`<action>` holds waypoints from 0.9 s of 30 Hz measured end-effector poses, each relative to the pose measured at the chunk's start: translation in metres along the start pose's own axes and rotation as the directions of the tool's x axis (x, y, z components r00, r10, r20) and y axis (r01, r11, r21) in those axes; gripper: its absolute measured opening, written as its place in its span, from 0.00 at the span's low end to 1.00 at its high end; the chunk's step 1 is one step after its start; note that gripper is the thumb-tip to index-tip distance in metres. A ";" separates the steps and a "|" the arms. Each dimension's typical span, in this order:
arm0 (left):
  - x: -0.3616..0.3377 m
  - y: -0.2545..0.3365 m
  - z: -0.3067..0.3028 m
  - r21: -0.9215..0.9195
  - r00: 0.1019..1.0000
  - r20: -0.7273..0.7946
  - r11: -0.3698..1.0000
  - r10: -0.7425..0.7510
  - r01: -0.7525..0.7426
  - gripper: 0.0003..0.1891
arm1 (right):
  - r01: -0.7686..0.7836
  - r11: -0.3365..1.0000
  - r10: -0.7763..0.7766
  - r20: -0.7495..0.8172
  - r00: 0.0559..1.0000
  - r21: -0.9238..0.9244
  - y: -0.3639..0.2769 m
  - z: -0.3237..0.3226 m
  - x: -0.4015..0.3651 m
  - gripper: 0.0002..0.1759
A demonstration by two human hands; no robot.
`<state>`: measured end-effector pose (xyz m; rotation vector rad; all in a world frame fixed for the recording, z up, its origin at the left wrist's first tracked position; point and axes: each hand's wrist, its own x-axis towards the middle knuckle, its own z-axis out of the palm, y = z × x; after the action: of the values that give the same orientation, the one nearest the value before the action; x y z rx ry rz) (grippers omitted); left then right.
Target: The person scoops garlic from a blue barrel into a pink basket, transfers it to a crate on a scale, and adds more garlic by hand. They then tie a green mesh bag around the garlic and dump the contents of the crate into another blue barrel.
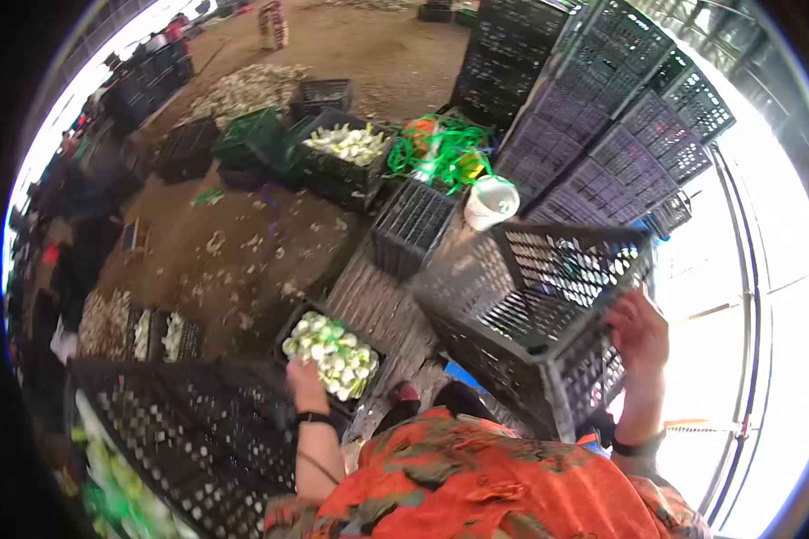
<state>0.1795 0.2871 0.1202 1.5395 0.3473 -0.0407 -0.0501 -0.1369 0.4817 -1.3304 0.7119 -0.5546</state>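
Note:
My right hand (638, 332) grips the rim of a black plastic crate (539, 346), which is tilted in front of me with nothing seen inside its slatted walls. My left hand (306, 377) is low at the left, by the upper corner of a large black perforated crate (198, 422); its fingers are blurred, and I cannot tell whether they hold that corner. Long white-and-green vegetables (121, 476) lie along the large crate's far side. Just past the left fingers stands a smaller crate of round white-and-green vegetables (333, 355).
Tall stacks of dark crates (593, 126) rise at the right. A white bucket (492, 202), tangled green straps (440, 148) and a closed-looking black crate (411, 225) stand ahead. Beyond are a crate of pale vegetables (346, 144), a green crate (253, 135) and a scrap heap (247, 90) on dirt floor.

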 end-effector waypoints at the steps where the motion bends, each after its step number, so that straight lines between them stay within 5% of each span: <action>1: 0.033 -0.026 -0.027 -0.352 0.929 -0.010 0.871 -0.371 0.344 0.08 | -0.031 0.999 0.031 -0.009 0.999 0.006 -0.013 0.028 0.019 0.14; 2: 0.037 0.009 -0.022 -0.689 0.739 -0.163 0.612 -0.654 0.389 0.08 | -0.027 1.000 0.028 -0.013 1.000 0.007 -0.019 0.045 0.039 0.14; 7: 0.049 0.045 -0.068 -0.853 0.774 -0.197 0.495 -0.602 0.168 0.10 | -0.175 0.957 0.129 0.200 0.971 0.232 -0.019 0.119 0.151 0.17; 10: 0.048 0.063 -0.092 -0.908 0.812 -0.219 0.417 -0.541 0.033 0.15 | -0.209 0.964 0.185 0.148 0.972 0.165 -0.021 0.182 0.213 0.19; 11: 0.040 0.079 -0.092 -0.918 0.764 -0.302 0.391 -0.569 -0.072 0.15 | -0.242 0.958 0.219 0.147 0.964 0.157 -0.017 0.203 0.240 0.19; 13: 0.029 0.105 -0.103 -0.896 0.687 -0.434 0.360 -0.582 -0.261 0.15 | -0.291 0.938 0.199 0.392 0.898 0.189 0.017 0.219 0.310 0.17; 15: 0.016 0.122 -0.109 -0.904 0.774 -0.425 0.257 -0.469 -0.341 0.19 | -0.312 0.945 0.258 0.360 0.897 0.100 0.024 0.262 0.350 0.16; 16: 0.015 0.133 -0.104 -0.786 0.652 -0.617 0.390 -0.442 -0.479 0.23 | -0.336 0.936 0.270 0.408 0.872 0.100 0.024 0.284 0.371 0.16; 17: 0.016 0.142 -0.108 -0.760 0.631 -0.649 0.407 -0.426 -0.507 0.23 | -0.388 0.919 0.328 0.417 0.848 0.065 0.026 0.298 0.388 0.16; 19: 0.015 0.144 -0.112 -0.678 0.437 -0.722 0.424 -0.536 -0.601 0.17 | -0.447 0.894 0.400 0.424 0.812 0.013 0.033 0.312 0.423 0.16; 21: 0.015 0.143 -0.104 -0.674 0.398 -0.715 0.416 -0.575 -0.610 0.15 | -0.485 0.875 0.440 0.422 0.792 -0.003 0.044 0.327 0.458 0.15; 23: 0.018 0.149 -0.088 -0.648 0.285 -0.749 0.575 -0.598 -0.499 0.14 | -0.510 0.860 0.465 0.416 0.781 -0.003 0.043 0.356 0.478 0.15; 27: 0.000 0.100 -0.083 -0.785 0.338 -0.580 0.398 -0.741 -0.474 0.16 | -0.511 0.860 0.468 0.418 0.779 -0.010 0.063 0.399 0.520 0.15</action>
<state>0.1872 0.3728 0.2183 0.0914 1.2817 0.8577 0.5927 -0.2362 0.3783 -1.0535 0.6359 0.1143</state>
